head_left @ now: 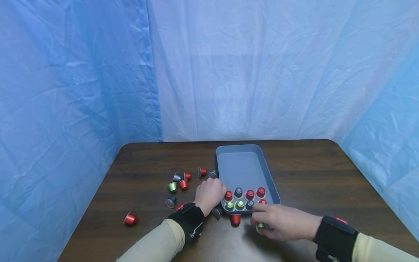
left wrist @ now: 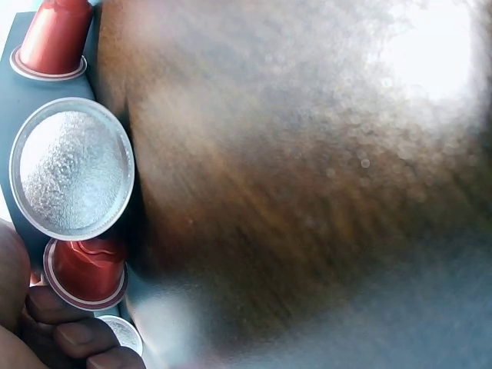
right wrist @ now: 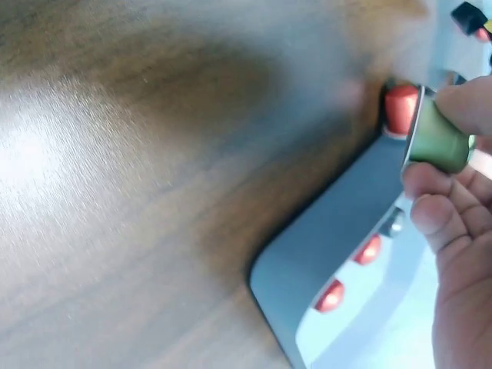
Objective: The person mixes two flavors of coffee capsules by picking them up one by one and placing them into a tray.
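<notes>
My right hand (head_left: 273, 220) pinches a green coffee capsule (right wrist: 440, 138) between thumb and fingers, just off the tray's near right corner. The blue-grey tray (head_left: 246, 160) holds two rows of upright red, green and dark capsules at its near end. At its left rim, my left hand (head_left: 210, 194) has curled fingers with a bit of red between thumb and forefinger, right by a red capsule (head_left: 228, 195). In the left wrist view, a red capsule (left wrist: 86, 273) lies beside those fingers (left wrist: 83, 334). Next to it is a capsule with its silver lid (left wrist: 73, 169) facing the camera.
Left of the tray, several loose capsules lie on the dark wooden table (head_left: 314, 174), among them a green one (head_left: 172, 187) and a dark one (head_left: 170, 201). A lone red capsule (head_left: 130, 219) lies farther left. Another red capsule (head_left: 235, 219) sits against the tray's near edge.
</notes>
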The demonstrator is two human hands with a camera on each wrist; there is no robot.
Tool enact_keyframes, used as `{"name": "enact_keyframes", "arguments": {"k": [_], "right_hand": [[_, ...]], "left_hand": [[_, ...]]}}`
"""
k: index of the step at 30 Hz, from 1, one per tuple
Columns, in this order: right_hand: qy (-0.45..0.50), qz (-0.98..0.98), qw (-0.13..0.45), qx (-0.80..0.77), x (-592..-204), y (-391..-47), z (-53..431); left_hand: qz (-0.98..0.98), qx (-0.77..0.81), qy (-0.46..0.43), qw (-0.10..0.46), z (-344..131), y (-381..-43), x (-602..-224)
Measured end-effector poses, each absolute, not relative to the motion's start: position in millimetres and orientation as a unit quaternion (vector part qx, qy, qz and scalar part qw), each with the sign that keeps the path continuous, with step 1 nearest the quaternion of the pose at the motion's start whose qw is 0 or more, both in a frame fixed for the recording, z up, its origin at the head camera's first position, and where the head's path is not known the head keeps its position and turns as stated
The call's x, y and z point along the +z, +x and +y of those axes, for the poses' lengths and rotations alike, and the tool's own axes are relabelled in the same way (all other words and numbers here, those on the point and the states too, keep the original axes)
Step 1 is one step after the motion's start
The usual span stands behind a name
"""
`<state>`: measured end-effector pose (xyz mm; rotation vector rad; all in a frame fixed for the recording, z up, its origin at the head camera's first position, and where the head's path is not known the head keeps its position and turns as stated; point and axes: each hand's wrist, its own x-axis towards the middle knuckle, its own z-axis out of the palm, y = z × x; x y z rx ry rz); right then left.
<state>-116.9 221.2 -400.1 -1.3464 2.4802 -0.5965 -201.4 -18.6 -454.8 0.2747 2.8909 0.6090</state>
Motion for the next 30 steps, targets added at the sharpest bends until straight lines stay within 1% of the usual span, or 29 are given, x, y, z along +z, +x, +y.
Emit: {"name": "enact_keyframes", "arguments": {"k": [5, 14, 18, 24, 30], "right_hand": [[-0.473, 0.853, 0.103, -0.198, -391.2, -119.8, 223.0], [-0.447, 0.868, 0.134, -0.171, -370.4, -127.1, 221.3], [-0.441, 0.873, 0.128, -0.163, -362.1, -131.7, 221.2], [-0.454, 0.872, 0.099, -0.157, -355.3, -141.2, 222.0], [-0.441, 0.879, 0.097, -0.15, -349.9, -152.3, 223.7]], "left_hand": [[0.97, 0.206, 0.091, 0.088, -18.5, -201.7, -455.2], [0.97, 0.209, 0.095, 0.084, -19.7, -201.7, -455.7], [0.969, 0.211, 0.093, 0.085, -20.0, -201.0, -455.4], [0.97, 0.21, 0.094, 0.079, -19.7, -200.9, -455.4], [0.969, 0.212, 0.092, 0.083, -19.1, -201.0, -455.5]]}}
